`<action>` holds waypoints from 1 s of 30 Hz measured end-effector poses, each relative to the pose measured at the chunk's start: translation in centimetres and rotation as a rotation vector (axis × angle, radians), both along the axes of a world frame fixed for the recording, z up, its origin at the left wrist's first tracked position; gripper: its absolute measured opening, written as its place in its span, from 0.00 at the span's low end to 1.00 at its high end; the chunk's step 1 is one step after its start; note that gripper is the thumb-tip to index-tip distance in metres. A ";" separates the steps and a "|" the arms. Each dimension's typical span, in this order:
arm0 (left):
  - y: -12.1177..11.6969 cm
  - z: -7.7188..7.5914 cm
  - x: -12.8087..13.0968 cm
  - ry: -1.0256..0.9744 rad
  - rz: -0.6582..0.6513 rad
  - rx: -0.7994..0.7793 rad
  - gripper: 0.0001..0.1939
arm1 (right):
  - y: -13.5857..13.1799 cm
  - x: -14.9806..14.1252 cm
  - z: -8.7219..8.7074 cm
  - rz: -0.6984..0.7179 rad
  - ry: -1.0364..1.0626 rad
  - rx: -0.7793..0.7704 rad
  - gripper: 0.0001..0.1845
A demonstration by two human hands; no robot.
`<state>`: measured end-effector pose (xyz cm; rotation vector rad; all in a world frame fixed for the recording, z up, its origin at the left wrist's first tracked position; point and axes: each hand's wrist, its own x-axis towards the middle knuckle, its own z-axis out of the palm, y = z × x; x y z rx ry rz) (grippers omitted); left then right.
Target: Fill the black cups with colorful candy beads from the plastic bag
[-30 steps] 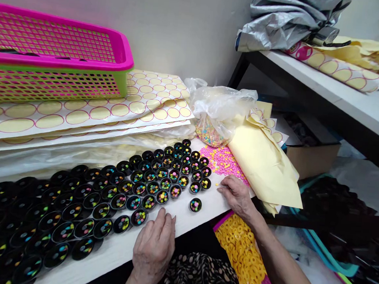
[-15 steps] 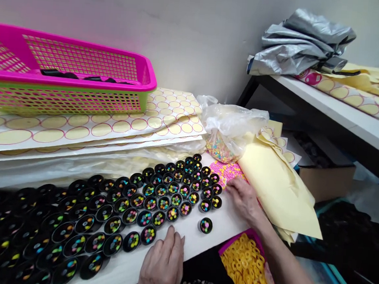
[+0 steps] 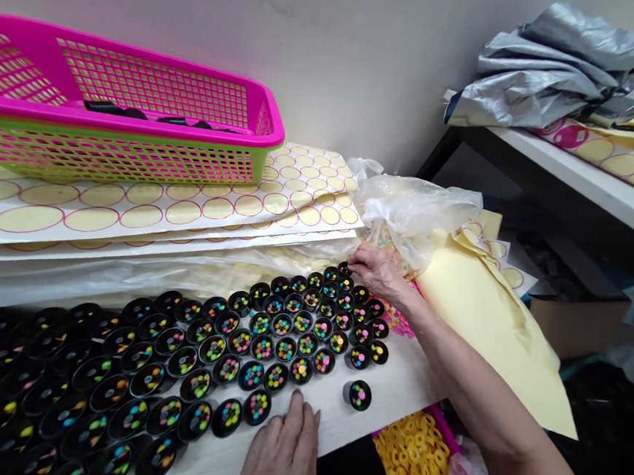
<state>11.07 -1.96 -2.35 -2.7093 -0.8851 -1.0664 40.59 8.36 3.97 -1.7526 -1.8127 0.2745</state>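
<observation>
Many small black cups holding colourful beads stand in rows along the white table. My right hand reaches to the far right end of the rows, thumb and fingers pinched over a small black cup. What the fingertips hold, if anything, is too small to tell. Partly under my right forearm lies a patch of pink and yellow beads. My left hand rests flat at the near table edge, fingers stretched out, close to the front cups. One cup stands apart to its right.
A pink and green basket with black pieces stands on printed sheets at the back. A clear plastic bag and yellow paper lie right. Yellow rings fill a container below the table edge. A shelf juts in right.
My right hand has moved from the pink and yellow beads, away and leftward, to the farthest cups. My left hand stays at the table edge. The view has shifted slightly.
</observation>
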 end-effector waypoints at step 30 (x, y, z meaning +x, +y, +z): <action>0.4 0.4 0.6 -0.022 -0.014 0.052 0.17 | -9.8 2.6 0.1 -0.312 0.237 0.050 0.06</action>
